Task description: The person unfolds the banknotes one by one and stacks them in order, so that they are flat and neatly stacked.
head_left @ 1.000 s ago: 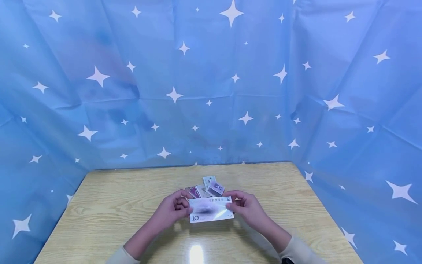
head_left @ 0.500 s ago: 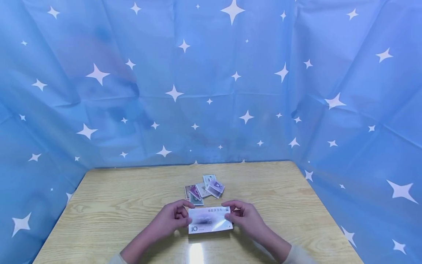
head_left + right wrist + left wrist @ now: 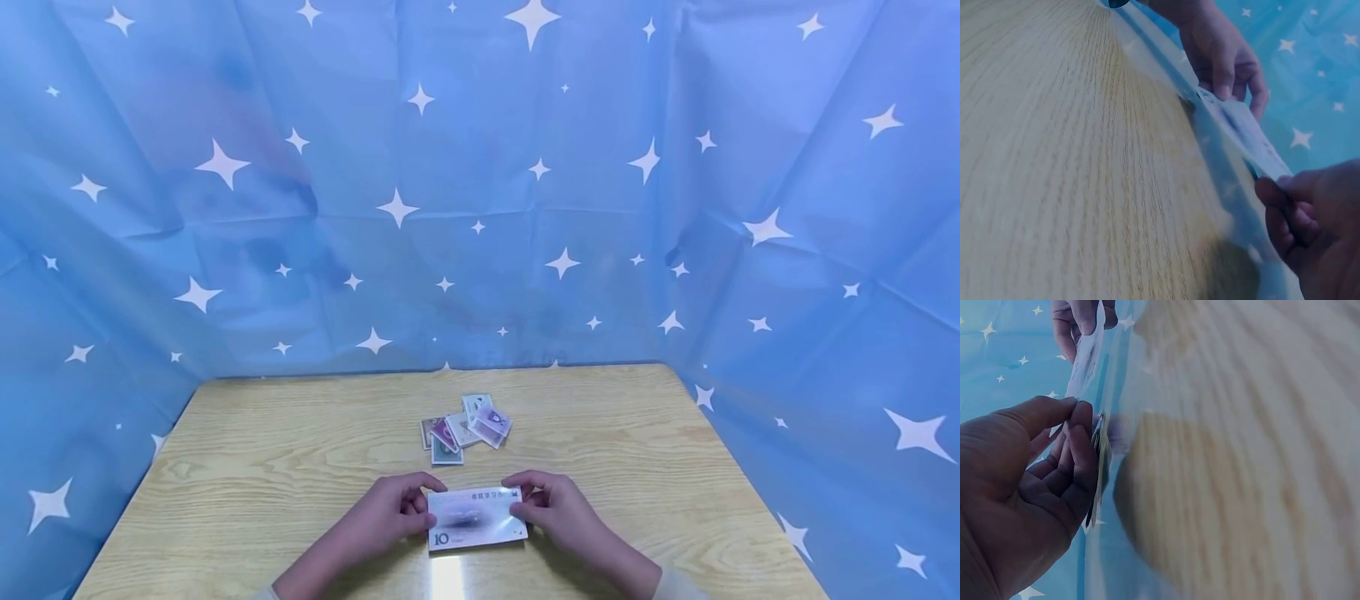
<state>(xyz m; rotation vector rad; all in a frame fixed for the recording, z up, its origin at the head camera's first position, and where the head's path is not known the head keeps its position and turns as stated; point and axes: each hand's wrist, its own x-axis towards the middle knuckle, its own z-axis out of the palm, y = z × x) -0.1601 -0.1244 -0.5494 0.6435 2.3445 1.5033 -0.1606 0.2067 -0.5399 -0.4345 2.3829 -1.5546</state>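
A pale purple banknote [image 3: 477, 518] marked 10 is stretched flat between both hands, above the near part of the table. My left hand [image 3: 392, 515] pinches its left end between thumb and fingers. At the opposite end, my right hand [image 3: 557, 510] pinches the note the same way. In the left wrist view the banknote [image 3: 1087, 359] spans from the near fingertips to the far hand. The right wrist view shows the banknote [image 3: 1244, 128] slightly curved. Beyond the hands lies a loose group of folded notes, among them a green one [image 3: 447, 451] and a purple one [image 3: 492, 423].
The light wood table [image 3: 300, 442] has a glossy top with a bright reflection [image 3: 447, 575] near the front. A blue curtain [image 3: 480, 183] with white stars hangs behind the table and along both sides.
Both hands have drawn the banknote toward the front of the table, away from the folded notes. The green folded note, hidden at first, now shows fully.
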